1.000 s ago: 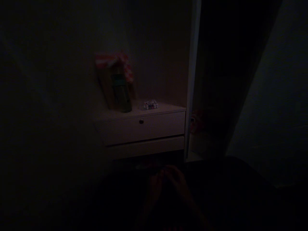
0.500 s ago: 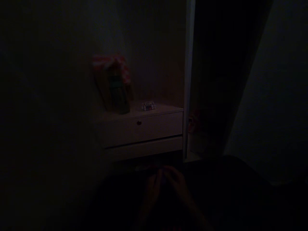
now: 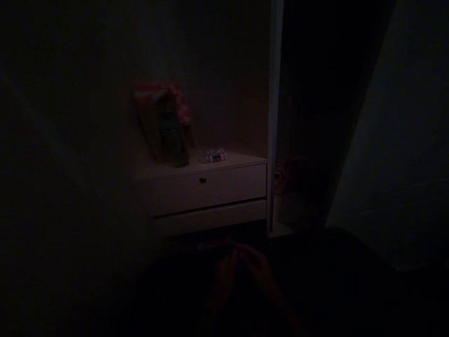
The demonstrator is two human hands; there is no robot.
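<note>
The scene is very dark. My left hand (image 3: 225,271) and my right hand (image 3: 254,264) meet at the fingertips, low in the middle of the view. Their fingers are closed in a pinch around something small with a faint purplish tint (image 3: 239,262); its kind cannot be made out. Just beyond the hands a pale and reddish shape shows dimly under the drawers. Ahead stands a light drawer unit (image 3: 231,185) with a round dark knob (image 3: 202,179) on its upper drawer.
On the unit's top are a clear pack of small items (image 3: 215,156), a jar with a green lid (image 3: 174,140) and a brown bag with a red-and-white checked top (image 3: 161,91). An upright panel edge (image 3: 275,117) rises to the right, with a red item (image 3: 283,177) behind it.
Both hands stay together in nearly the same place, with only a slight shift of the fingers. The picture is a little sharper and the view has barely moved.
</note>
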